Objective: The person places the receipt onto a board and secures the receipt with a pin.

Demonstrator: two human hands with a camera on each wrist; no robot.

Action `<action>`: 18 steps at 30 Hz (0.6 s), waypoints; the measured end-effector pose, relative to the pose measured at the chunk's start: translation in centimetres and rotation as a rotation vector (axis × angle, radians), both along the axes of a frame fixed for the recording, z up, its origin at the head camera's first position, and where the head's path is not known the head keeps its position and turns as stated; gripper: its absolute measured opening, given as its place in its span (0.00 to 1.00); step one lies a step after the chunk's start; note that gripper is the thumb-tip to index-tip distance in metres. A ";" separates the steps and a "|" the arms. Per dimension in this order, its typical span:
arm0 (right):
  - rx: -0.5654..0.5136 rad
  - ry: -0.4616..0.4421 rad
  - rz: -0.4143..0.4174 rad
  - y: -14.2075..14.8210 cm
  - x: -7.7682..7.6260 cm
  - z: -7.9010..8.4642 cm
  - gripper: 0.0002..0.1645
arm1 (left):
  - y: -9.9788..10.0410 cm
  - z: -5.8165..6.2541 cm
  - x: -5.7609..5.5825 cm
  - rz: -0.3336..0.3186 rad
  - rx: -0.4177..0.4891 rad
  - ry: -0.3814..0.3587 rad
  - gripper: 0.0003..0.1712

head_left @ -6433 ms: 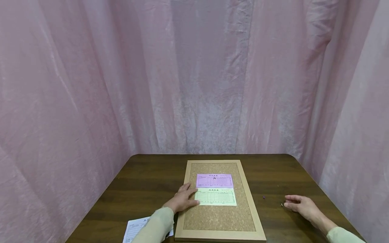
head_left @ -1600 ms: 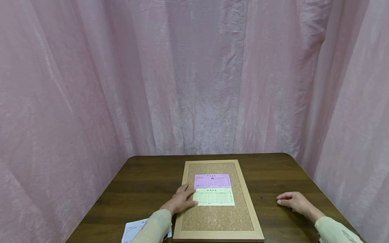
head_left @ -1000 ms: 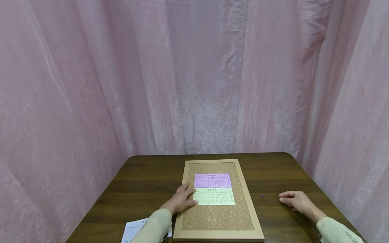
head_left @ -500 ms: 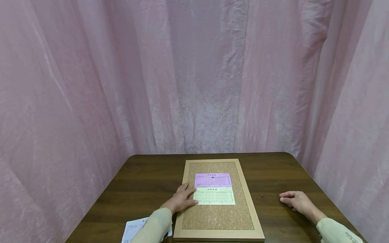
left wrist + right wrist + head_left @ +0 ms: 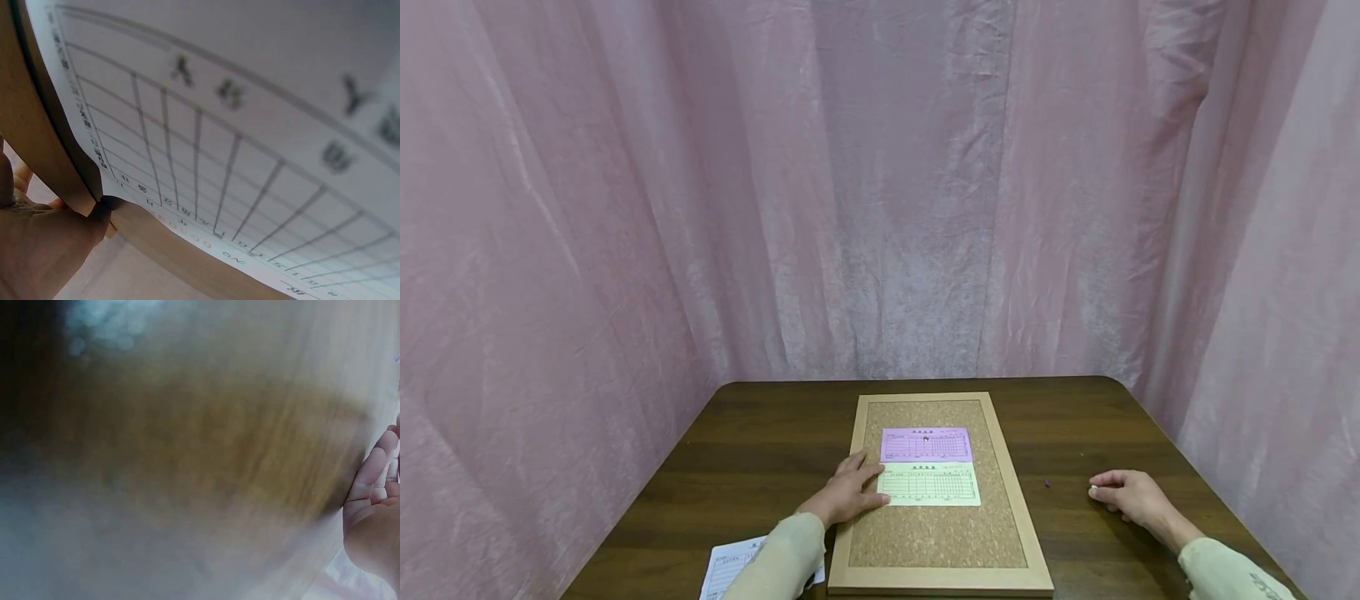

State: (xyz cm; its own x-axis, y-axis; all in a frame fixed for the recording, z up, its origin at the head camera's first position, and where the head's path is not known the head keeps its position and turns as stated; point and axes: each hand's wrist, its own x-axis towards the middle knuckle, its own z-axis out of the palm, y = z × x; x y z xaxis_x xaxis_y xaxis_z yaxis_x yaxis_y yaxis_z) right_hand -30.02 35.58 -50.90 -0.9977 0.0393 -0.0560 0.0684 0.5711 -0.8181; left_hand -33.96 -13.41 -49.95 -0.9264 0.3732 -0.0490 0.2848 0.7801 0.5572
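My left hand (image 5: 842,493) rests with spread fingers over the left side of a wood-framed cork board (image 5: 936,537). Its thumb and fingertips lie at the left edge of a pale green form slip (image 5: 929,485). Just above that slip is a purple form slip (image 5: 902,447), with a small dark push pin (image 5: 926,438) near its top middle. To the right of the board, my right hand (image 5: 1133,498) pinches a tiny pale push pin (image 5: 1093,487) between thumb and fingertips, low over the table. The right wrist view is blurred and shows only part of that hand.
A small purple push pin (image 5: 1047,483) lies on the dark wooden table (image 5: 775,433) between board and right hand. White form slips (image 5: 726,567) lie at front left, partly under the left forearm. Pink curtains (image 5: 917,208) hang around the table's back and sides.
The pale push pin that lay on the table several seconds ago is now in my right fingertips. That hand's fingers have closed together and shifted slightly; the left hand stays put.
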 end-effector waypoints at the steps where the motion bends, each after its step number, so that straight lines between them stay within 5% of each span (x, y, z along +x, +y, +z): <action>1: 0.001 -0.004 -0.002 0.0 0.0 0.0 0.19 | 0.0 -0.1 0.0 0.000 0.000 0.001 0.36; 18: 0.024 0.001 -0.007 -0.1 0.1 0.3 0.20 | 0.0 0.0 0.0 -0.001 0.002 -0.010 0.36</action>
State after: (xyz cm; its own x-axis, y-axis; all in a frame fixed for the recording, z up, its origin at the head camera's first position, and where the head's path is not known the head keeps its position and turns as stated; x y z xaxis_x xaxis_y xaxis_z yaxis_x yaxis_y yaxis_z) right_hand -29.91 35.47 -50.58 -0.9974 0.0477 -0.0543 0.0720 0.5904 -0.8039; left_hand -33.97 -13.40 -49.91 -0.9255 0.3743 -0.0577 0.2798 0.7785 0.5618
